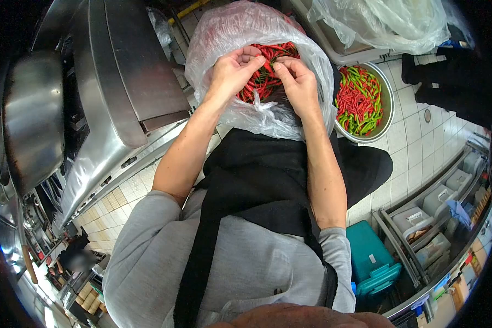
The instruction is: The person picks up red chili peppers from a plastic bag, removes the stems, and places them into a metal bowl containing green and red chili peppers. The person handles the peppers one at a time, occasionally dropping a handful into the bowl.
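The person's left hand (232, 71) and right hand (295, 79) meet over the mouth of a clear plastic bag (224, 30) that rests on the lap against a black apron (268, 180). The bag is full of small red chili peppers (270, 54), with a few green stems among them. The fingers of the left hand are curled in, the fingertips pinched together on a single chili at the top of the heap; the right hand's thumb and forefinger are likewise closed to a pinch on what seems to be the same chili or its stem, though the exact grip is too small to tell. The two hands all but touch at the fingertips. Just to the right of the bag, on the tiled floor (410, 136), stands a round metal bowl (389, 104) holding mixed red and green chilies. Stainless-steel kitchen equipment (120, 82) runs along the left, and a teal plastic box (369, 259) sits by the person's right hip.
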